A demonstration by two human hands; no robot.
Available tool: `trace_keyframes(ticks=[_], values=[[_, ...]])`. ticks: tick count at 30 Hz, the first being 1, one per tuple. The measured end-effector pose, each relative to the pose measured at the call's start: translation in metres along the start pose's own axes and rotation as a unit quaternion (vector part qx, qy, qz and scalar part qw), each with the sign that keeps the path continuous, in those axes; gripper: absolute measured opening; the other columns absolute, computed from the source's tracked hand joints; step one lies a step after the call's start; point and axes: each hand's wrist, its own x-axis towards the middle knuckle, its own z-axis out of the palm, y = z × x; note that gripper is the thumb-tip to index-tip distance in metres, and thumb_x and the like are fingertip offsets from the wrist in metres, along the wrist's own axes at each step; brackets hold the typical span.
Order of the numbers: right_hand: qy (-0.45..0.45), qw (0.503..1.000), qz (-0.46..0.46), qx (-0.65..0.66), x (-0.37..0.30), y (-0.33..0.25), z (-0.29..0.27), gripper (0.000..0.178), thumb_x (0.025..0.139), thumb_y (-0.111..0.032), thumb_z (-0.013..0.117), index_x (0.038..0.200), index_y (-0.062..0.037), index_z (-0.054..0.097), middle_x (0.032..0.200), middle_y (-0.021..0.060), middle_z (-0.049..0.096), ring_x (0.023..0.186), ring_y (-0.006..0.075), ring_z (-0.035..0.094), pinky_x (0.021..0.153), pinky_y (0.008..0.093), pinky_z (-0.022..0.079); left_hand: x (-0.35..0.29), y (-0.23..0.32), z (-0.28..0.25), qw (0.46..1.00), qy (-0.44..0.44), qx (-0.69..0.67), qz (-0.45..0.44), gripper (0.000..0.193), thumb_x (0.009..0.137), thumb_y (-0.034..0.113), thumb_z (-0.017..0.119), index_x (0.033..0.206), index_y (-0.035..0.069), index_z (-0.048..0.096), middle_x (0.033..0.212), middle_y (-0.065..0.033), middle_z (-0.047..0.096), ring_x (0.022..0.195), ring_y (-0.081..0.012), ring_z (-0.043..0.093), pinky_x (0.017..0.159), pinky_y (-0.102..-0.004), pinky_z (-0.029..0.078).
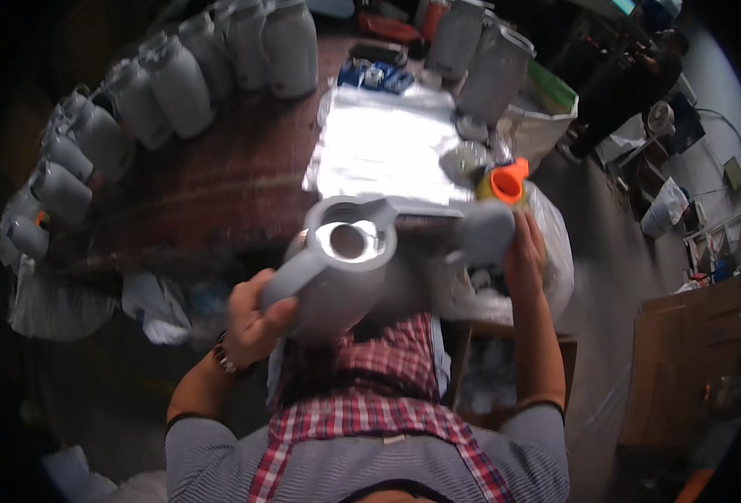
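- Left hand: left of centre in the frame; fingers and thumb close around the handle of a grey jug.
- Grey jug: centre of the frame, tilted, in front of the near edge of the table; mouth uncovered, spout toward the upper right, reflective interior visible.
- Right hand: right of centre; pinches the right edge of a round grey lid. Exact fingertip placement cannot be told. Lid is blurred and apart from the jug.
- Orange ring-shaped part: just above the lid, near the table's right end.
- Shiny sheet stack: upper centre, flat on the table.
- Row of grey jugs: curves across the upper left.
- 2 grey jugs: upper right of centre, beyond the sheet stack.
- Clear plastic bag: right of centre, behind the right hand.
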Motion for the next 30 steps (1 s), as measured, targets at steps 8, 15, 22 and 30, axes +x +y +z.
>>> trace_keyframes(ticks=[8, 15, 22, 30], values=[[-0.209, 0.963, 0.126, -0.114, -0.005, 0.022, 0.100, 0.030, 0.103, -0.026, 0.046, 0.115, -0.0027, 0.062, 0.102, 0.0012, 0.062, 0.097, 0.0081, 0.054, 0.088, 0.0235, 0.043, -0.030, -0.039, 0.047, 0.989, -0.068, 0.070, 0.115, 0.030, 0.086, 0.028, 0.074, 0.085, 0.001, 0.060, 0.066, -0.0136, 0.061, 0.055, -0.0270, 0.062, 0.051, -0.0334, 0.045], [-0.262, 0.839, -0.082, -0.471, -0.017, 0.007, 0.101, 0.032, 0.094, -0.005, 0.054, 0.125, -0.0031, 0.055, 0.115, 0.0144, 0.059, 0.106, 0.0232, 0.060, 0.084, 0.0331, 0.050, -0.034, -0.055, 0.055, 0.984, -0.053, 0.101, 0.137, 0.030, 0.083, 0.026, 0.076, 0.082, 0.001, 0.059, 0.066, -0.0140, 0.061, 0.058, -0.0283, 0.063, 0.052, -0.0346, 0.046], [-0.371, 0.705, 0.046, -0.603, -0.030, -0.065, 0.115, 0.067, 0.087, -0.028, 0.068, 0.143, -0.0084, 0.039, 0.118, 0.0175, 0.063, 0.095, 0.0301, 0.067, 0.078, 0.0377, 0.053, -0.030, -0.060, 0.062, 0.983, -0.040, 0.118, 0.132, 0.031, 0.083, 0.029, 0.076, 0.082, 0.002, 0.061, 0.067, -0.0140, 0.063, 0.060, -0.0283, 0.065, 0.053, -0.0347, 0.047], [-0.387, 0.632, 0.096, -0.665, -0.038, -0.054, 0.119, 0.094, 0.076, -0.057, 0.073, 0.145, -0.0053, 0.035, 0.103, 0.0244, 0.065, 0.093, 0.0397, 0.066, 0.081, 0.0432, 0.052, -0.031, -0.060, 0.078, 0.973, -0.071, 0.166, 0.145, 0.031, 0.083, 0.031, 0.076, 0.079, 0.004, 0.061, 0.065, -0.0133, 0.062, 0.060, -0.0288, 0.065, 0.054, -0.0361, 0.049]])
